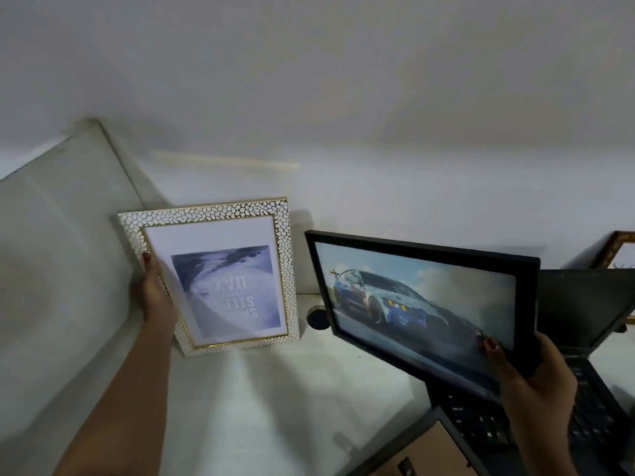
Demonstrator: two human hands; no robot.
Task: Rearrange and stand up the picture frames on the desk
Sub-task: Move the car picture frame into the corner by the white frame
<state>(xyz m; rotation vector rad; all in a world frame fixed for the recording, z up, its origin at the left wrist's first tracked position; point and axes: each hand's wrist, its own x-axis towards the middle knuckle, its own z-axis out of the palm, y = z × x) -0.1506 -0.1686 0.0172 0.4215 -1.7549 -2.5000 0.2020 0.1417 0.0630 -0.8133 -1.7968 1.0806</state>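
Observation:
A white and gold pebbled picture frame [285, 255] stands tilted on the white desk [275, 400] at the left, with its print upside down. My left hand [151, 290] grips its left edge, thumb on the front. A black frame with a racing car picture [422, 297] hangs in the air above the desk at the right, slanted. My right hand [529, 376] holds it by its lower right corner, thumb on the glass. A third, dark gold frame [618, 249] shows partly at the far right edge, behind the laptop.
An open black laptop [584, 310] stands at the right, keyboard under the black frame. A round cable hole [318, 317] lies between the two frames. A white partition panel [62, 235] rises on the left, a white wall behind. A brown cardboard piece [422, 455] sits at the bottom.

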